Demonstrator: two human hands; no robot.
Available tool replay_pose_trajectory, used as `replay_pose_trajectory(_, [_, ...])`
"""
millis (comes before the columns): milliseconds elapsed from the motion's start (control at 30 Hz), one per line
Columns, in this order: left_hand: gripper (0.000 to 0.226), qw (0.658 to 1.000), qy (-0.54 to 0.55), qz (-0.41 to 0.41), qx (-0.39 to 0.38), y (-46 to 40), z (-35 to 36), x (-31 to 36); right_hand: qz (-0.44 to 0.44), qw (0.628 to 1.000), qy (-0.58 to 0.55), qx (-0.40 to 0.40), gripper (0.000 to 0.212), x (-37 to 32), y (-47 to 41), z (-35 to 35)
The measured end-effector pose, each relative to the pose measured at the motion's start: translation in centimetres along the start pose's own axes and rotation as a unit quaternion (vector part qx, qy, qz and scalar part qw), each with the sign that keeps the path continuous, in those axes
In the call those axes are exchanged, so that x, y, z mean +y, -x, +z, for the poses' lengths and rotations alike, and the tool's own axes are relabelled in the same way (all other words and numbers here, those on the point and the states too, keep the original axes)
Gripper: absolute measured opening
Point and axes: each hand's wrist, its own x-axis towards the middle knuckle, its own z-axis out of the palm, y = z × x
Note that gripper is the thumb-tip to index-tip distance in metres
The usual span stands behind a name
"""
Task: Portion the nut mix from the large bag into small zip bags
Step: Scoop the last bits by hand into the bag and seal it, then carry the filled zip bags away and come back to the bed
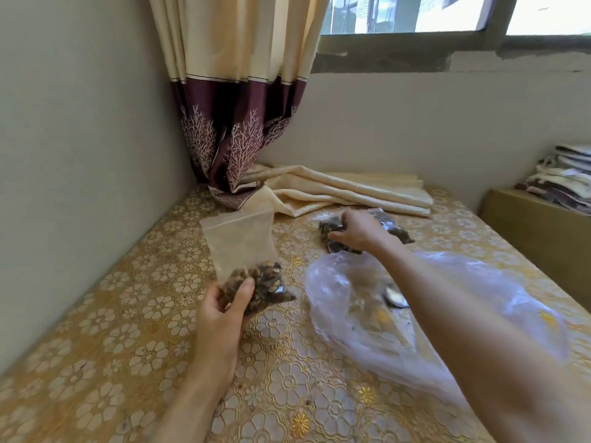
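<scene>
While L hand (pixel 224 310) grips zip bag (pixel 252 266), nuts sit under thumb.

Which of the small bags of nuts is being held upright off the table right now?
The small zip bag gripped by the left hand, standing upright with nuts at its bottom. The other filled bags lie flat under the right hand.

walls (pixel 80 155) pale | window (pixel 447 14) daylit | curtain (pixel 236 91) cream-maroon | tablecloth (pixel 128 314) gold floral

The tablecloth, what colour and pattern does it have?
Golden yellow with pale flower shapes, seen in the head view: tablecloth.
</scene>
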Motion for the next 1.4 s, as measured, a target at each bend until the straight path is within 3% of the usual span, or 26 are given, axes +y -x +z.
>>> replay_pose_trajectory(200, [0.062,1.0,0.015,-0.007,0.012,-0.2,-0.1,0.1,0.017,1.0,-0.023,-0.011,0.051,-0.3,-0.7,1.7])
replay_pose_trajectory(500, [0.045,0.999,0.003,-0.007,0.033,0.0,0.0,0.2,-0.022,0.973,-0.221,0.069,0.045,0.5,0.5,0.6])
replay_pose_trajectory(700, [0.035,0.997,0.013,-0.046,0.068,-0.4,-0.2,-0.4,-0.037,0.951,-0.302,0.054,0.039,1.0,1.2,-0.7])
replay_pose_trajectory(800, [0.043,0.994,-0.033,-0.071,0.077,-0.3,0.3,-0.1,-0.037,0.948,-0.316,0.016,0.038,1.3,2.4,-1.3])
replay_pose_trajectory(1200, [0.032,0.955,-0.112,-0.266,0.073,3.2,4.8,8.8,0.151,0.89,-0.425,-0.069,0.033,4.3,12.2,-11.3])
replay_pose_trajectory(1333, [0.033,0.942,-0.141,-0.303,0.033,6.5,6.6,13.1,0.228,0.878,-0.415,-0.078,0.032,6.3,18.3,-16.0])
replay_pose_trajectory(1400, [0.03,0.933,-0.178,-0.313,0.0,8.4,7.0,14.5,0.292,0.846,-0.442,-0.068,0.032,6.9,22.0,-17.6])
